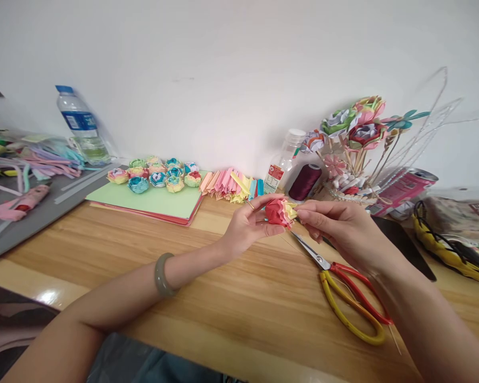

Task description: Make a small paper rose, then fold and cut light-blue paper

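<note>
A small folded paper flower (278, 213), red on one side and pale yellow on the other, is held above the table. My left hand (250, 223) grips its red side between thumb and fingers. On the yellow side, the thumb and fingertips of my right hand (337, 226) pinch the petal edges. Below my right hand lie scissors (330, 271) with one red and one yellow handle. Behind my left hand stands a row of folded paper pieces (229, 186) in pink, orange, yellow and blue.
Several finished paper flowers (157, 179) sit on stacked coloured paper (151, 205). A clear bottle (283, 159), a purple thread spool (304, 182) and a paper bouquet (359, 133) stand behind my hands. At left are a water bottle (81, 127) and fuzzy craft stems (43, 157).
</note>
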### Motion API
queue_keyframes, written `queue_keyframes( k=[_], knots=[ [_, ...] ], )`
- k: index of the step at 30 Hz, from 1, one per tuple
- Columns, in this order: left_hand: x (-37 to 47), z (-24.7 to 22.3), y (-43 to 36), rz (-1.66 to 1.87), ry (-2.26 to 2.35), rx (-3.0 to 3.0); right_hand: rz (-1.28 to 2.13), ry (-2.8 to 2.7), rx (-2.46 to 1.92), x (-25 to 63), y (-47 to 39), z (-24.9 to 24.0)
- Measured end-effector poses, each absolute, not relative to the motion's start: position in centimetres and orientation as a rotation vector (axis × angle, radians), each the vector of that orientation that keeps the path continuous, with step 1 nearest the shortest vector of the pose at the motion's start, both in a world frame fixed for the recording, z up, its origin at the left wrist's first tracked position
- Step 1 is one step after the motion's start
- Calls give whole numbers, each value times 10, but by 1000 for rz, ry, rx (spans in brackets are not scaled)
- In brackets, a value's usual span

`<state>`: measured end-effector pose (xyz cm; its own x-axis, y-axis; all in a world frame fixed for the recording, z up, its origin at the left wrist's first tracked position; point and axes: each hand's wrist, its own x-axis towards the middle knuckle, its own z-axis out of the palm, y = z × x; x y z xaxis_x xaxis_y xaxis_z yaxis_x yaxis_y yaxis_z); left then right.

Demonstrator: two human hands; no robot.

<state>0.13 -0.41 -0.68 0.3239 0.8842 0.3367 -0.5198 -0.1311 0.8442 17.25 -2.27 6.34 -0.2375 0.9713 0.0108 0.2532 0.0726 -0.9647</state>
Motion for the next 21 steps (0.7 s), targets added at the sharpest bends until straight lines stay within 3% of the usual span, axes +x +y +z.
queue_keyframes(
  k=[21],
  knots=[
    [1,-9,-6,1235,401,1244,832,-1949,-1204,165,-33,78]
  ],
)
